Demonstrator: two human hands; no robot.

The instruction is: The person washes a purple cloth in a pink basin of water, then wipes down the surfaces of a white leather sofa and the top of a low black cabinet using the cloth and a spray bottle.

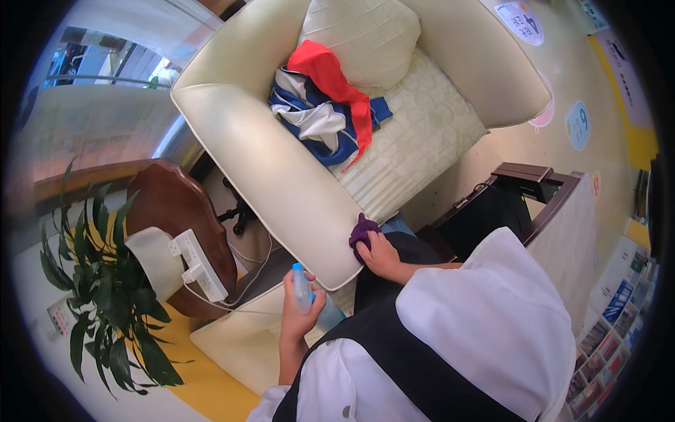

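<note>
My right hand [385, 258] grips a bunched purple cloth [363, 236] against the front end of a cream sofa armrest [285, 190]. In my left hand [303, 303] is a spray bottle [328, 312] with a blue-tipped, translucent head; bluish liquid shows in its body, and part of it is hidden by my fingers and clothing. Beyond the armrest, a blue and white garment [316, 121] lies crumpled on the patterned seat cushion [427, 126]. Draped over that garment is a red scarf [343, 84]. A cream pillow [364, 42] leans at the back of the seat.
Left of the sofa stands a brown wooden side table [184, 211] with a white power strip [198, 264], a white pot [155, 258] and a leafy plant [111, 285]. A white cable [258, 274] trails beside the armrest. At right is a dark-framed table [553, 205].
</note>
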